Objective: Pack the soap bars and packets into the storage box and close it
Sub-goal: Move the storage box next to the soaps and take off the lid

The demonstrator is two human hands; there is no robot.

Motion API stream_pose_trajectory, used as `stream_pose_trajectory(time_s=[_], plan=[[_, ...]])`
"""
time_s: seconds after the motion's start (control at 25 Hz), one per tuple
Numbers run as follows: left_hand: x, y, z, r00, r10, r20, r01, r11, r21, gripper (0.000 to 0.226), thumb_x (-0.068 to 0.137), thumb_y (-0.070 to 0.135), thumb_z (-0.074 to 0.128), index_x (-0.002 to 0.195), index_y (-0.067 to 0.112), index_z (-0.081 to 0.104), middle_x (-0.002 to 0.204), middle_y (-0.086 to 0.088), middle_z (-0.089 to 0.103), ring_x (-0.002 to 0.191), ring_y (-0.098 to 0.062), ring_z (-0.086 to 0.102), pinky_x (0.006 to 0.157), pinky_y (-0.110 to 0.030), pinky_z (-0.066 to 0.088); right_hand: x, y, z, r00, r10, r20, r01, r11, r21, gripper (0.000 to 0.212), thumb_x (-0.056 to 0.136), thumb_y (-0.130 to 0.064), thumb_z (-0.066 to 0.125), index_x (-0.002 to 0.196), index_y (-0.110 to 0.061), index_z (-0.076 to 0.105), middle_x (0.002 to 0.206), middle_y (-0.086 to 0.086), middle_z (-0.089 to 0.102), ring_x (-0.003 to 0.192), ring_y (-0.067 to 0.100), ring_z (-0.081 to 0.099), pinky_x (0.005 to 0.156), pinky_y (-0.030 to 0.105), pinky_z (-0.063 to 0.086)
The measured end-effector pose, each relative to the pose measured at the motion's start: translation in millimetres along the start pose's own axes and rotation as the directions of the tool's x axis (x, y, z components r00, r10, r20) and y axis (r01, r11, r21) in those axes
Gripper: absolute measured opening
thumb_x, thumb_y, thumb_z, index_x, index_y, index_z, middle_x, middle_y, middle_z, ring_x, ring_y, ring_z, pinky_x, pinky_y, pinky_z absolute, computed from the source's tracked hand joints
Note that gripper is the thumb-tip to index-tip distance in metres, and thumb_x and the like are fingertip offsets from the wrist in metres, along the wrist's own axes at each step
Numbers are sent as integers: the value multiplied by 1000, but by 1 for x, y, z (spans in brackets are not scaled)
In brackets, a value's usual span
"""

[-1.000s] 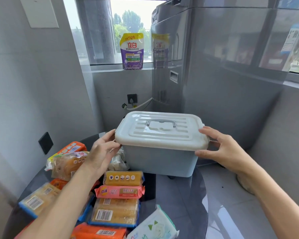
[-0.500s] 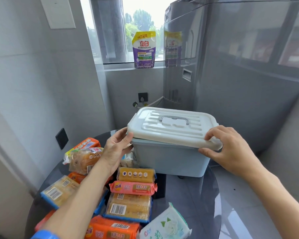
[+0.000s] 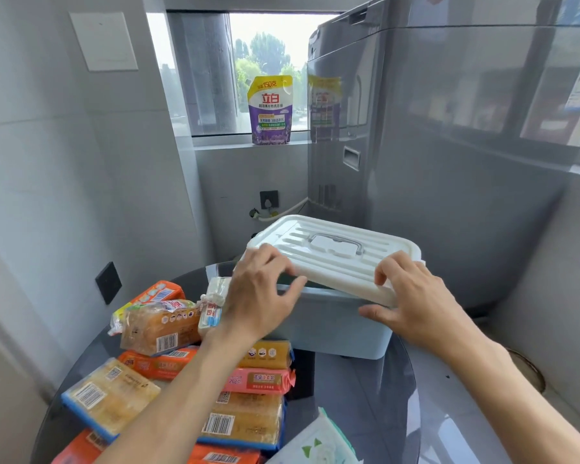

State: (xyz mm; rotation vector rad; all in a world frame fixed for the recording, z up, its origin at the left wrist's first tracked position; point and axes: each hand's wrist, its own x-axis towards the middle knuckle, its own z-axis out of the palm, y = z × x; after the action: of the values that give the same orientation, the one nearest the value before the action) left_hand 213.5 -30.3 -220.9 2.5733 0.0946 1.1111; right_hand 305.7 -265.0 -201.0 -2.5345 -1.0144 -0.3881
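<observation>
- Lid [image 3: 335, 251]: near edge now lifted, tilted on the box [image 3: 335, 324] on the table [image 3: 359, 390].
- Soap bars [image 3: 245, 420]: unpacked, nearest.
- Left hand [image 3: 260, 296], right hand [image 3: 412, 301]: each grasping a lid corner.
- Advice: raise both corners evenly, clear of the box.

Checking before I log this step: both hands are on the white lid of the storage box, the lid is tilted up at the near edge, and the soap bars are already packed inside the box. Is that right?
Not quite. The head view shows the soap bars lying on the table, not inside the box. The rest holds: the left hand and right hand are on the white lid, tilted up at the near edge.
</observation>
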Motion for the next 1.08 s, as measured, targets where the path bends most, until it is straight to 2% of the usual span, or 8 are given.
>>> stream_pose_trajectory(time_s=[0.16,0.24,0.32,0.44,0.56,0.76,0.88,1.08], plan=[[3,16,8,939,-38,341,60,997,-54,31,84,55,57,85,25,63,81,9,66,77,-13,61,78,-33,49,-3,-4,-2,997,64,-34,-68,990,-124,38,84,-53,65,88,-26,40,99,-9,43,83,18,44,54,32,32],[1,15,13,916,17,402,-77,988,135,37,77,59,63,91,25,58,84,7,66,78,-16,58,76,-31,39,-6,1,-6,995,90,-39,-92,995,-37,35,86,-51,63,90,-25,40,100,-8,42,85,18,45,56,33,35],[-1,15,15,922,69,380,-195,933,304,36,76,51,71,86,23,50,83,3,66,78,-22,59,72,-31,29,-9,11,-16,981,167,-95,-144,967,212,32,86,-49,65,90,-25,43,99,-9,44,84,16,47,62,35,38],[-12,25,17,901,81,425,-268,876,400,40,69,29,82,75,22,43,69,4,63,64,-23,58,65,-31,25,-11,20,-23,928,341,-149,-207,806,555,28,86,-45,67,87,-25,48,102,-9,49,86,1,51,64,24,37],[-25,30,15,924,133,358,-289,857,426,42,43,-6,78,64,17,51,55,1,53,49,-24,50,53,-28,28,-16,27,-21,862,463,-206,-238,729,642,26,87,-43,68,88,-25,50,107,-3,52,91,2,51,66,19,37],[18,18,-19,979,140,146,-196,833,517,36,52,-15,74,68,12,57,59,-5,56,52,-29,53,49,-29,30,-20,46,-13,787,569,-240,-381,753,536,35,85,-44,69,96,-15,51,107,2,47,95,25,52,77,45,49],[42,8,-46,992,101,82,-130,795,593,33,53,-15,74,69,9,59,61,-9,58,56,-33,56,51,-33,36,-24,44,1,808,557,-189,-465,802,376,35,83,-41,72,91,-14,51,107,5,48,100,31,49,74,41,42],[44,-1,-61,995,79,57,-97,790,605,30,56,-13,75,72,8,60,65,-11,59,60,-36,57,54,-35,41,-37,11,45,907,418,-54,-414,908,63,35,84,-44,68,90,-17,47,100,-1,43,98,25,42,66,38,41]])
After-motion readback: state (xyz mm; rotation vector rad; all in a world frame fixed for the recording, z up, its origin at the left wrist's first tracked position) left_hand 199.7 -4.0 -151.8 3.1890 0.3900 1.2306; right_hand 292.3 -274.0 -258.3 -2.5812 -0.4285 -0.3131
